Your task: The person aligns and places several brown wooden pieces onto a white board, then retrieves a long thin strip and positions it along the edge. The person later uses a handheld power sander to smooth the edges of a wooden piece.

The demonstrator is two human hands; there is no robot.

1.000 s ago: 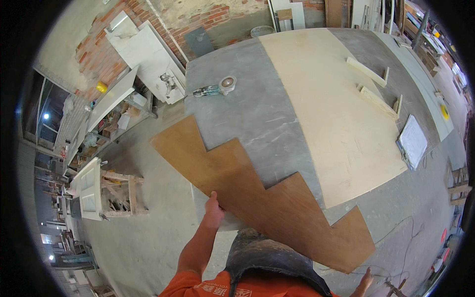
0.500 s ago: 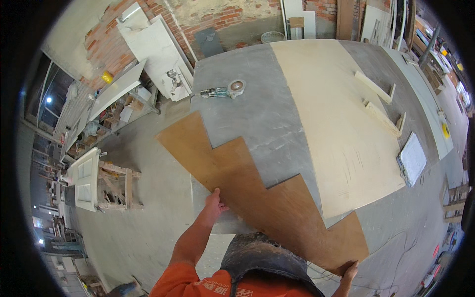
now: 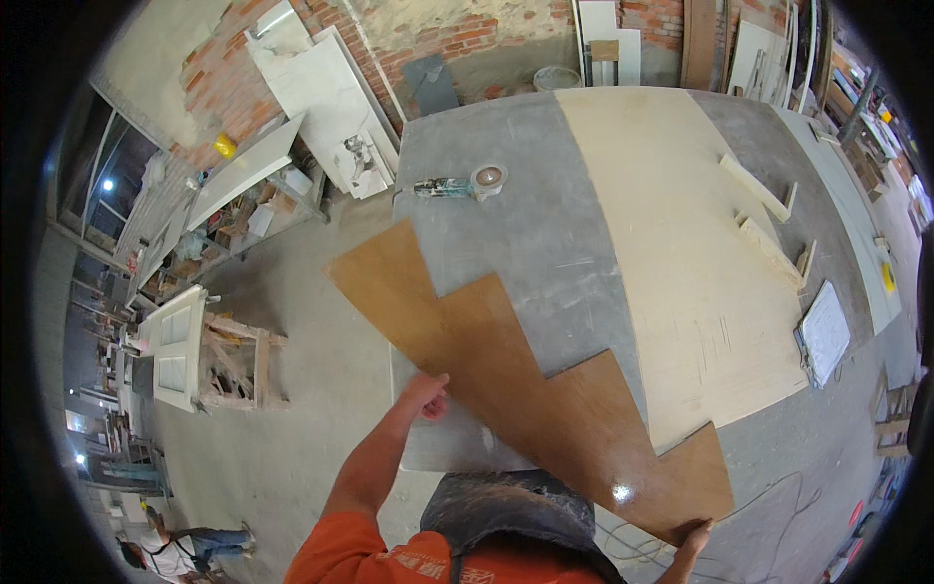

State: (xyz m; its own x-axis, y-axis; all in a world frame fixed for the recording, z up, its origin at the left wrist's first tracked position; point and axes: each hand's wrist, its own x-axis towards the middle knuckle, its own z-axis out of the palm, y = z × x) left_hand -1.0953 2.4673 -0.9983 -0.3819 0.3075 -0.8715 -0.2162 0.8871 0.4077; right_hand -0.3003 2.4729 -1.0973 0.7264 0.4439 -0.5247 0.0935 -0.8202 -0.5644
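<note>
A brown board with a stair-stepped far edge (image 3: 506, 350) stretches slantwise in front of me, over the near part of the worktable. My left hand (image 3: 426, 394) pinches its straight near edge around the middle, the thumb on top and the other fingers curled below. At the board's lower right end, my right hand (image 3: 694, 536) grips the corner, its fingers partly hidden. The far left end of the board juts past the grey table surface (image 3: 506, 243). Beyond the steps lies a hand-held power tool with a round head (image 3: 457, 185).
A cream sheet (image 3: 647, 243) covers the table's middle. Right of it are L-shaped wooden pieces (image 3: 773, 253) and a white flat slab (image 3: 825, 334). Cables (image 3: 778, 506) trail over the floor at right. A wooden stand (image 3: 238, 360) is at left. Another person (image 3: 185, 550) appears lower left.
The whole view has shifted slightly, so the table and board appear farther right and lower. Both hands keep their hold on the board. The other person now shows more fully at lower left.
</note>
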